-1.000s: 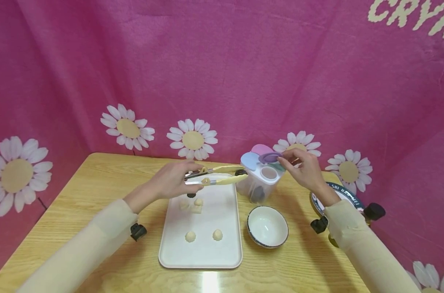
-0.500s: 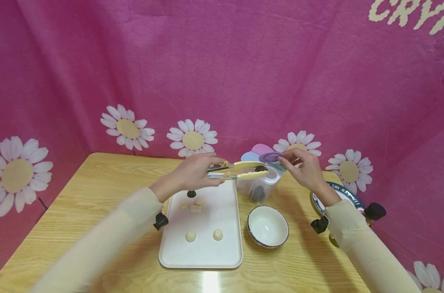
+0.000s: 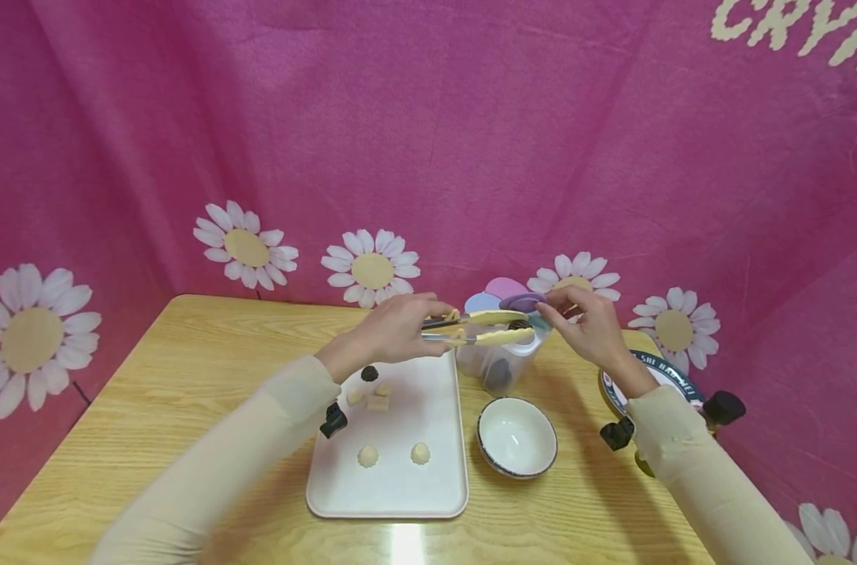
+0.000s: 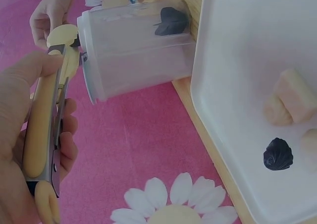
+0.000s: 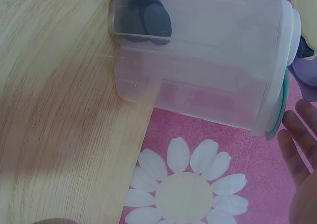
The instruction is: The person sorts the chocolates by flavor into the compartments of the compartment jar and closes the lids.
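My left hand point(image 3: 406, 329) grips yellow tongs point(image 3: 481, 329) that pinch a small dark piece point(image 3: 519, 324) right over the top of a clear plastic container point(image 3: 501, 357). My right hand point(image 3: 557, 309) pinches the container's purple lid flap point(image 3: 519, 302) and holds it raised. More dark pieces point(image 5: 143, 17) lie at the container's point(image 5: 198, 68) bottom. In the left wrist view the tongs point(image 4: 43, 130) lie in my palm, their tips at the container point(image 4: 133, 50) rim.
A white tray point(image 3: 432, 486) lies in front of me with two pale dough balls point(image 3: 367, 456), some pale lumps point(image 3: 377, 397) and one dark piece point(image 3: 369, 373). A white bowl point(image 3: 516, 437) stands right of it. A plate point(image 3: 665, 375) lies under my right forearm.
My left hand has carried the tongs and the dark piece rightward, from over the tray's far end to above the container. My right hand has kept the purple flap raised.
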